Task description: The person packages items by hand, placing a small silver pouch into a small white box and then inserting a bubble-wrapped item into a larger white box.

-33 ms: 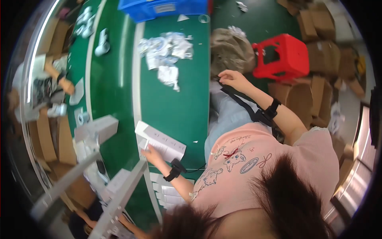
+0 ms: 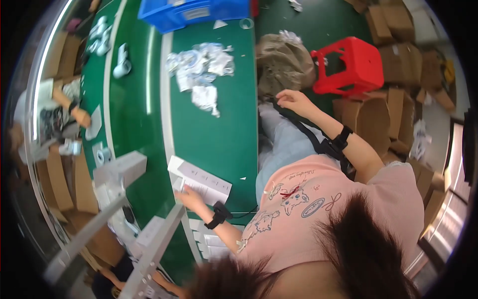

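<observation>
My left hand (image 2: 193, 200) is at the near end of a long white printed carton (image 2: 201, 180) lying slantwise on the green worktable, its fingers closed at the carton's left side. Part of those fingers is hard to make out against the white cardboard. Over my lap, close to a black strap (image 2: 303, 126), hovers my right hand (image 2: 294, 102). Its fingers are loosely bent and apart, with nothing visible in them. Both wrists wear black bands. Farther up the table lies a heap of small plastic-wrapped white pieces (image 2: 205, 65).
A blue bin (image 2: 194, 14) stands at the table's far end. Light-blue handheld devices (image 2: 122, 62) lie on the green belt to the left, beyond a metal rail. Across it, a co-worker's hand (image 2: 80, 117) shows. A red stool (image 2: 356, 67) and brown cartons (image 2: 368, 122) are at right.
The view has shifted slightly, so the far table items sit a little more to the left. My left hand stays at the carton, and my right hand stays over my lap.
</observation>
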`<state>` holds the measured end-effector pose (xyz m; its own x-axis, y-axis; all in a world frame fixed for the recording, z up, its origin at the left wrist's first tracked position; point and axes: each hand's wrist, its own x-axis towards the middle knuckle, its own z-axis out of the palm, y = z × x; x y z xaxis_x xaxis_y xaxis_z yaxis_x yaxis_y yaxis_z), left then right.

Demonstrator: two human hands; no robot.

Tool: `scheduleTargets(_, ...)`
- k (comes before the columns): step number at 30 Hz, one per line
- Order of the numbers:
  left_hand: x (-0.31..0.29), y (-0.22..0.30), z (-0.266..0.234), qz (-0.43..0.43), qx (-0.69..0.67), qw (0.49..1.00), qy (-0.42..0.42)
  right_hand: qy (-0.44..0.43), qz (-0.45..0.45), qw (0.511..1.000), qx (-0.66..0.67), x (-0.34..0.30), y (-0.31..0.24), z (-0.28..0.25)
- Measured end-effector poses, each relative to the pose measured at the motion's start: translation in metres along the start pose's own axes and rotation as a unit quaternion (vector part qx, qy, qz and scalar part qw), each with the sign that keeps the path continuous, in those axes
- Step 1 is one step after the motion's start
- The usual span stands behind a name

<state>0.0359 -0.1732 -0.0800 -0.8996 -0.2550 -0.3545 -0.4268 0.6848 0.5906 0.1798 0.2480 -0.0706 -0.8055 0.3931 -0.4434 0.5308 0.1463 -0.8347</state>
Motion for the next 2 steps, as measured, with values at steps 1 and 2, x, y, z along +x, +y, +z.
scheduleTargets(1, -0.003, 0.025, 0.004, -0.004, 0.176, 0.984, 0.017, 0.029, 0.044, 0.999, 0.0, -0.017, 0.024, -0.011)
scheduleTargets(2, -0.013, 0.052, 0.009, -0.002, 0.346, 0.937, 0.043, 0.056, 0.088, 0.995, 0.0, -0.037, 0.05, -0.021)
